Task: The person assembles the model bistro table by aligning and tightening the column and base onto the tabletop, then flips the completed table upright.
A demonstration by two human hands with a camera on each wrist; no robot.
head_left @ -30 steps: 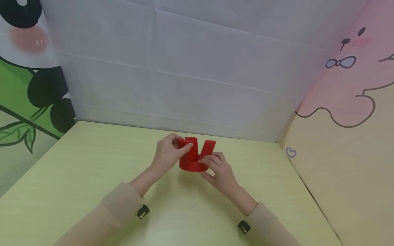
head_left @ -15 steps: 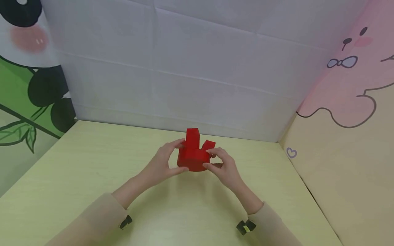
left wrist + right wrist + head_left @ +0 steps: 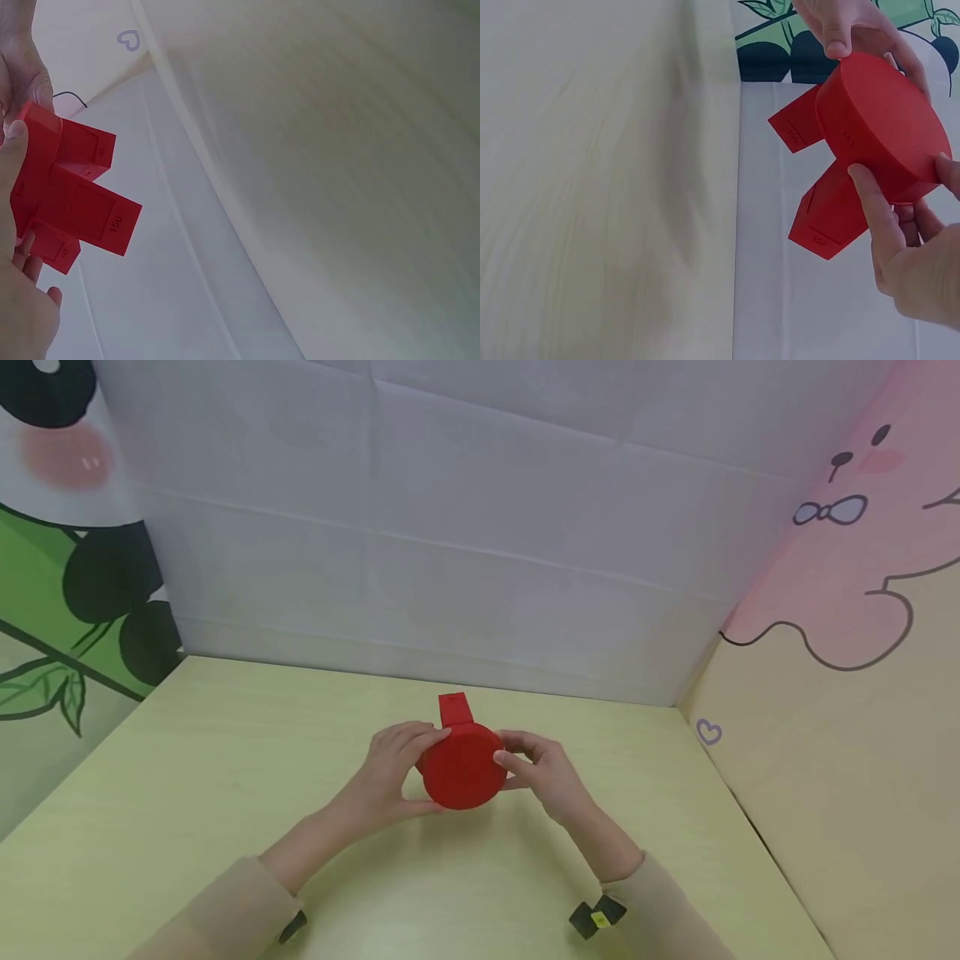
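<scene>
Above the table, both hands hold a red object (image 3: pixel 463 768) with a round, disc-like base and several rectangular blocks jutting from it. In the head view its flat round face is turned toward me, with one block pointing up and away. The left hand (image 3: pixel 390 768) grips its left side, thumb low and fingers near the top. Opposite it, the right hand (image 3: pixel 551 777) pinches the rim, thumb on the round face. From the left wrist, the red blocks (image 3: pixel 94 214) show engraved digits. The right wrist view shows the disc's side (image 3: pixel 847 139), also marked.
A pale yellow table (image 3: pixel 225 760) lies beneath the hands. Behind it hangs a creased white sheet (image 3: pixel 480 543). A panda panel (image 3: pixel 45 568) stands on the left, a panel with a pink animal (image 3: pixel 847 568) on the right.
The red object has tilted, so its round base now faces me and its blocks point away. The left hand has shifted from a block down to the disc's side; the right hand has regripped the rim.
</scene>
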